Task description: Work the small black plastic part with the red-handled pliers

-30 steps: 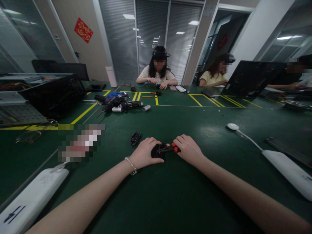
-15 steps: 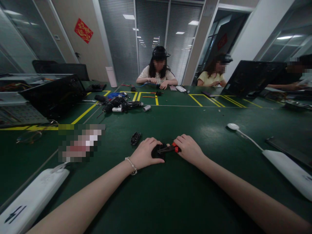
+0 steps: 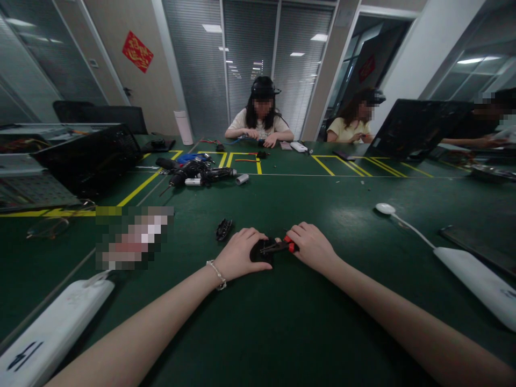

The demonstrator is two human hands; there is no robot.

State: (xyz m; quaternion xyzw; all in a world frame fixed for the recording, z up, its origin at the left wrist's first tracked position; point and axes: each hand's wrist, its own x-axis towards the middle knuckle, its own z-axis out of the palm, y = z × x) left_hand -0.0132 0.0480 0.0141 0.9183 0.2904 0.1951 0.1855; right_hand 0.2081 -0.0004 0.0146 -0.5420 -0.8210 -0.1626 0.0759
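My left hand (image 3: pixel 241 251) is curved round a small black part (image 3: pixel 261 257), its fingers along the far side and the thumb on the near side. What kind of part it is I cannot make out. In my right hand (image 3: pixel 312 247) are pliers with red handles (image 3: pixel 291 244), the fingers wrapped round the grips. The dark jaws (image 3: pixel 272 248) of the pliers point left and lie over the black part; whether they grip it is too small to tell. Just left of my left hand, a second black piece (image 3: pixel 223 229) rests on the green table (image 3: pixel 282 328).
Farther off lies a pile of black tools and blue cables (image 3: pixel 193 169). White power banks sit left (image 3: pixel 60 328) and right (image 3: pixel 475 279), the right one cabled to a white round piece (image 3: pixel 385 208). Glasses (image 3: pixel 50 227) lie left. Across the table sits a person in a cap (image 3: pixel 262 118).
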